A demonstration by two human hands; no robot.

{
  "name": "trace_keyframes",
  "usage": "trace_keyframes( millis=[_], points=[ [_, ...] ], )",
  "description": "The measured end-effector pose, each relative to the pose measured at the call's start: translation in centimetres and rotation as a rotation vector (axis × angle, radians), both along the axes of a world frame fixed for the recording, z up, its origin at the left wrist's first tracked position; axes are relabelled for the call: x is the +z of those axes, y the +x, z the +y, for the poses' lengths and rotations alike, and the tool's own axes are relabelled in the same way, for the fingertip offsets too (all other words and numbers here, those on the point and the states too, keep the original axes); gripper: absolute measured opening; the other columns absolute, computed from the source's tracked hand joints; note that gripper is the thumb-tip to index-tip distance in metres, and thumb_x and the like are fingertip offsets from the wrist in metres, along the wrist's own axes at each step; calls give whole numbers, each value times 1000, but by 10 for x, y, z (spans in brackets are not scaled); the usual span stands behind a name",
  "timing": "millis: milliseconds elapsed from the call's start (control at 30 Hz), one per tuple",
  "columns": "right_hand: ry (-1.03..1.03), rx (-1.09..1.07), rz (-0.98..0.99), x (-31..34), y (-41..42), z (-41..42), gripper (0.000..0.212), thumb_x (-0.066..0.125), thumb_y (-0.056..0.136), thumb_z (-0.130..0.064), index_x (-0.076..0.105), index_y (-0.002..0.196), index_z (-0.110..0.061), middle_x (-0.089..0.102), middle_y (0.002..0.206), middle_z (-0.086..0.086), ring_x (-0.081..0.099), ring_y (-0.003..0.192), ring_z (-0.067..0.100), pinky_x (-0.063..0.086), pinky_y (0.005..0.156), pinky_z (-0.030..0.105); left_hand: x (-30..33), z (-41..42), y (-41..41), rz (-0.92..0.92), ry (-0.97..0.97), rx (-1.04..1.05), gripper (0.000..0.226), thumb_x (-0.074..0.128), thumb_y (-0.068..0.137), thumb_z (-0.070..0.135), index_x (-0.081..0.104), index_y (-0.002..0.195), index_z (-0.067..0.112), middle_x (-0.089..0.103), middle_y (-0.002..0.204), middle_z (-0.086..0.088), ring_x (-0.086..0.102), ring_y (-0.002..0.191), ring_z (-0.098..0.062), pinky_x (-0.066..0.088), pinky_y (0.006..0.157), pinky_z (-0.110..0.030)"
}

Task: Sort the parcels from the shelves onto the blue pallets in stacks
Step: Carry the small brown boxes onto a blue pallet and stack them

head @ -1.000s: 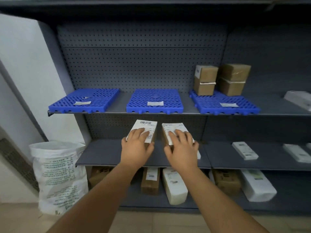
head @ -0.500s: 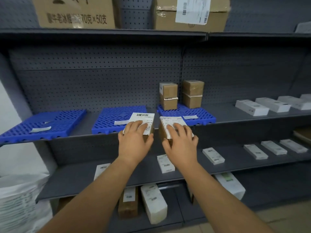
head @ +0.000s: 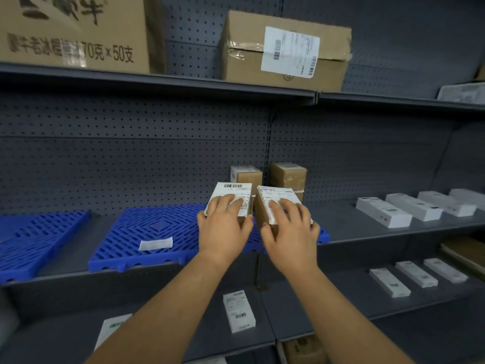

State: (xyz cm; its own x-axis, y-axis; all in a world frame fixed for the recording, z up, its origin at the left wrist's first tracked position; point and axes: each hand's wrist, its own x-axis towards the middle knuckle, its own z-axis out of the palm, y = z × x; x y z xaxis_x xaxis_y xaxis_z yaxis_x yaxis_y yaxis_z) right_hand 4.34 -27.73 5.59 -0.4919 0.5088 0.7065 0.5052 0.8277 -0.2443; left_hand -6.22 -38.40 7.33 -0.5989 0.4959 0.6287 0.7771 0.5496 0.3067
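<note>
The left hand (head: 223, 227) grips a small cardboard box (head: 231, 199) from above — fingers spread flat over its white label, thumb curled round the near right edge. Just to its right, the right hand (head: 290, 229) holds a second box (head: 273, 206) the same way, thumb hooked on the box's near left corner, fingers across the glossy label with its fine print. The two boxes are side by side, nearly touching, both brown and rectangular with barcoded paper on top.

Below and left of the left hand lies a blue pallet (head: 154, 229), a hard plastic grid with a diamond pattern of slots and a white paper slip on it. Further left is another pallet (head: 34, 240) of the same moulded lattice. Under and beyond the right hand a third pallet (head: 324, 236) shows only at its right edge; on it, just behind both hands, stand stacked boxes (head: 287, 176) of taped brown card.

Right of the right hand, long white cartons (head: 383, 212) lie in a row on the grey metal shelf (head: 393, 232). Above the hands, on the top shelf, sit a printed big carton (head: 73, 32) and a taped parcel (head: 284, 51) with a shipping label. The back wall is dark perforated pegboard (head: 131, 158).
</note>
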Motion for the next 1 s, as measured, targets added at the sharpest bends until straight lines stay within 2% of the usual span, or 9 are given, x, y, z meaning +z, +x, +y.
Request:
trace_keyframes(
  millis=[167, 433, 567, 700, 833, 1000],
  points=[
    [11, -3, 44, 20, -15, 47, 52, 45, 83, -46, 53, 131, -28, 49, 139, -6, 33, 131, 24, 35, 92, 52, 16, 48, -10, -12, 4, 16, 50, 41, 92, 53, 47, 137, 30, 38, 145, 11, 24, 136, -11, 27, 107, -46],
    [34, 52, 123, 56, -42, 157, 48, 45, 85, -44, 53, 130, -30, 48, 138, -8, 33, 130, 23, 32, 94, 50, 55, 141, -42, 39, 40, 117, 47, 42, 93, 49, 48, 135, 29, 39, 145, 10, 26, 134, -12, 30, 103, -46],
    [45, 85, 98, 70, -58, 211, 45, 50, 87, -41, 54, 130, -30, 48, 138, -9, 33, 130, 20, 31, 95, 49, 67, 180, -64, 50, 0, 186, 46, 42, 93, 49, 49, 134, 29, 40, 144, 8, 28, 134, -15, 31, 100, -48],
    [28, 123, 61, 81, -82, 255, 46, 48, 90, -42, 50, 134, -30, 44, 141, -9, 28, 133, 19, 27, 100, 49, 77, 209, -92, 57, -48, 280, 46, 43, 92, 48, 50, 133, 28, 42, 143, 5, 32, 132, -19, 32, 98, -49],
    [59, 151, 35, 96, -113, 285, 45, 47, 89, -45, 51, 132, -31, 47, 139, -7, 31, 131, 22, 30, 97, 51, 84, 230, -114, 55, -47, 336, 46, 45, 91, 49, 49, 132, 28, 42, 142, 3, 33, 130, -22, 34, 97, -50],
    [46, 179, -16, 101, -144, 303, 51, 48, 87, -52, 47, 135, -34, 39, 146, -7, 28, 135, 22, 30, 99, 51, 83, 247, -130, -12, -85, 388, 60, 42, 89, 60, 38, 139, 27, 32, 149, -1, 26, 135, -26, 32, 101, -51]
  ],
)
